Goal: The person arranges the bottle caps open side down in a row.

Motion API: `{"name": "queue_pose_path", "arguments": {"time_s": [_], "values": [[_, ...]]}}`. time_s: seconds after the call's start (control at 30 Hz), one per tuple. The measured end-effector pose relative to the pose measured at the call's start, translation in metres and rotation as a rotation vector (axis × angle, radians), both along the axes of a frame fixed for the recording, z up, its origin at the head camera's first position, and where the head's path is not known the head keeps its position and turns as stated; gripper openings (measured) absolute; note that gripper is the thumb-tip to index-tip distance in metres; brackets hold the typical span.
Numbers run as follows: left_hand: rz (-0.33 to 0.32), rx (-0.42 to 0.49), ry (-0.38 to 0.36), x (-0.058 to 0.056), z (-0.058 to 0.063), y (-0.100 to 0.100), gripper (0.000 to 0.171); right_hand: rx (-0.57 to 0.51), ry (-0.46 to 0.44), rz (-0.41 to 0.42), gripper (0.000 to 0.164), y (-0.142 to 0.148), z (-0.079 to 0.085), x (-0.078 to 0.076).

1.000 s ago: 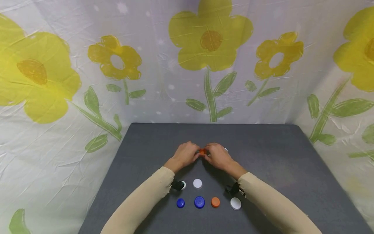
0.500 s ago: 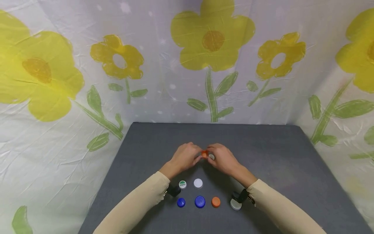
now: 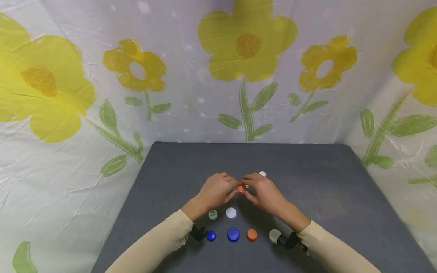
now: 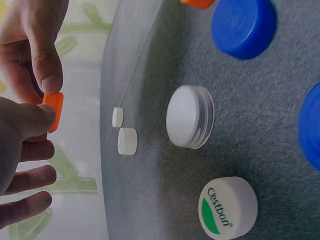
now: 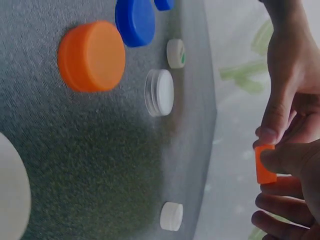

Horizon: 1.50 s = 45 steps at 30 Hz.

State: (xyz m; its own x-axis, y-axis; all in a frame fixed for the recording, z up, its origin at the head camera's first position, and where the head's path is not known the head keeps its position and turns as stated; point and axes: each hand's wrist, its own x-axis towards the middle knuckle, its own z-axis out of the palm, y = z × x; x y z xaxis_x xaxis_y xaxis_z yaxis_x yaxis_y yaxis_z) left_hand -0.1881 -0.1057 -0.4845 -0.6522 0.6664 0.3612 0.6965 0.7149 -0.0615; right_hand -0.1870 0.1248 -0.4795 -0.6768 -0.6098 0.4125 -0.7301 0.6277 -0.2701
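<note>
orange cap [image 3: 241, 187]'s smack btwn L hand [image 3: 216, 190] & R hand [image 3: 267, 191], wide way running hand to hand, both pinching it, so neither's nearer tbh

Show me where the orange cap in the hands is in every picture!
Head: the held orange cap is just right of centre, below halfway, pinched between left hand and right hand.
Left wrist: toward the left edge, about halfway down.
Right wrist: toward the right edge, a bit below halfway.
Shared landmark: the green-and-white cap, seen in all three pictures.
</note>
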Motion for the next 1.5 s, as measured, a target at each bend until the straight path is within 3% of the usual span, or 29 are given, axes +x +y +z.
{"name": "queue_pose_path", "arguments": {"time_s": [0.23, 0.43, 0.6, 0.93, 1.07, 1.23, 1.37, 1.5], "values": [[-0.028, 0.038, 0.031, 0.015, -0.002, -0.005, 0.028, -0.050, -0.015, 0.008, 0.029, 0.001, -0.005, 0.011], [-0.096, 0.086, 0.114, 0.021, -0.006, -0.008, 0.033, -0.106, -0.067, -0.008, 0.029, 0.003, -0.008, 0.015], [-0.131, 0.110, 0.152, 0.023, -0.010, -0.009, 0.033, -0.156, -0.161, -0.008, 0.024, 0.004, -0.008, 0.017], [-0.160, 0.152, 0.138, 0.027, -0.013, -0.008, 0.025, -0.175, -0.335, 0.010, 0.019, 0.008, -0.008, 0.022], [-0.154, 0.223, 0.051, 0.028, -0.013, -0.008, 0.022, -0.198, -0.285, 0.012, 0.021, 0.011, -0.007, 0.022], [-0.108, 0.311, -0.111, 0.029, -0.013, -0.007, 0.020, -0.227, -0.124, 0.028, 0.026, 0.016, -0.006, 0.018], [-0.060, 0.422, -0.319, 0.029, -0.011, -0.007, 0.019, -0.231, -0.024, 0.071, 0.034, 0.019, -0.004, 0.016], [-0.026, 0.569, -0.517, 0.028, -0.010, -0.007, 0.018, -0.230, 0.007, 0.112, 0.041, 0.021, -0.002, 0.016]]}}
